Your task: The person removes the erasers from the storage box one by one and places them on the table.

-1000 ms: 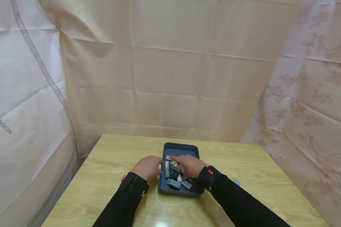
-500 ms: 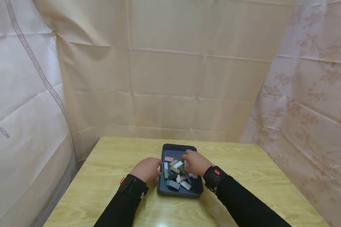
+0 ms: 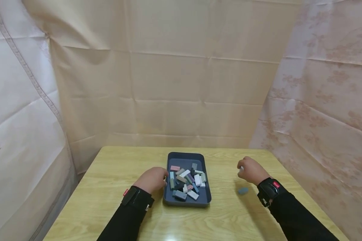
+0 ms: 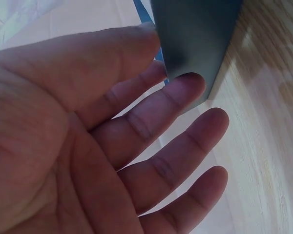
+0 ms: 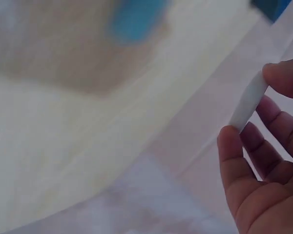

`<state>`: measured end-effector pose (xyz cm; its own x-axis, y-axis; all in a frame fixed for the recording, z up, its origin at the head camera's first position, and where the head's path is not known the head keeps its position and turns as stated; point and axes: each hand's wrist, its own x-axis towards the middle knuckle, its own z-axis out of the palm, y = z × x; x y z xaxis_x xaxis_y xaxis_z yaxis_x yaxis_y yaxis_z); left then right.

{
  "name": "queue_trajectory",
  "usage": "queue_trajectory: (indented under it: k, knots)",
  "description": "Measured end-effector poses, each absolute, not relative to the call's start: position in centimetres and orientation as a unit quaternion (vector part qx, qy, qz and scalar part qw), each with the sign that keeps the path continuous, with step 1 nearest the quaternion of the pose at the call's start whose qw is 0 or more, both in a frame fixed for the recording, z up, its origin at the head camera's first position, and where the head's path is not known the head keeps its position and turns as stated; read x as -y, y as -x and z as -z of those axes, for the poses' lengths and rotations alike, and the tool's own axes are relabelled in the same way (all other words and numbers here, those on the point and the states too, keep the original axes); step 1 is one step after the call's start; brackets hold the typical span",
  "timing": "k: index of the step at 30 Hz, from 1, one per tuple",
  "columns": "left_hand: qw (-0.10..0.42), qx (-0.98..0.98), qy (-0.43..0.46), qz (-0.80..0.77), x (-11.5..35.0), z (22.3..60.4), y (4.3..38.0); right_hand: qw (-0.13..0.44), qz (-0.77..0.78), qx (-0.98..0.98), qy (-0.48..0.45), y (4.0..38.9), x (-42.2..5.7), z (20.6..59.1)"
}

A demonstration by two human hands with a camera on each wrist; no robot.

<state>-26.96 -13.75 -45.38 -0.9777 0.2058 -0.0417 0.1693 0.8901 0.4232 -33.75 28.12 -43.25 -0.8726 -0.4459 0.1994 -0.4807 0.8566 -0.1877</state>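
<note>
In the head view a dark blue-grey tray (image 3: 188,203) holds a jumble of small rectangular blocks (image 3: 180,195) in white, blue, green, pink and dark tones. My left hand (image 3: 152,179) is at its left side. In the left wrist view, its relaxed, slightly bent fingers (image 4: 168,100) lie against the tray wall (image 4: 195,44), holding nothing. Out over the table to the right, my right hand (image 3: 253,170) pinches a small white block (image 5: 247,102) between thumb and fingertip. Just below that hand, a grey-blue block (image 3: 242,191) lies on the table.
The tray stands on a light wood-grain table (image 3: 132,155). Beige cloth (image 3: 169,83) hangs behind it, with white cloth (image 3: 24,134) on the left and floral cloth (image 3: 319,117) on the right.
My right hand has lifted out of the tray with a white block and moved right, over the table beside the grey-blue block. My left hand stays at the tray's side.
</note>
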Motion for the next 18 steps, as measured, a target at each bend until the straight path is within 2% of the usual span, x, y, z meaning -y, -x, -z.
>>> queue_trajectory:
  k: [9,18]
  knots:
    - [0.062,-0.965,-0.08,-0.243,14.4,45.7,27.2,0.006,-0.106,0.981,-0.165,33.1,-35.9,47.1]
    - [0.08,-0.949,-0.069,-0.296,14.7,46.4,27.8,-0.014,-0.14,0.979,-0.146,32.6,-37.5,49.3]
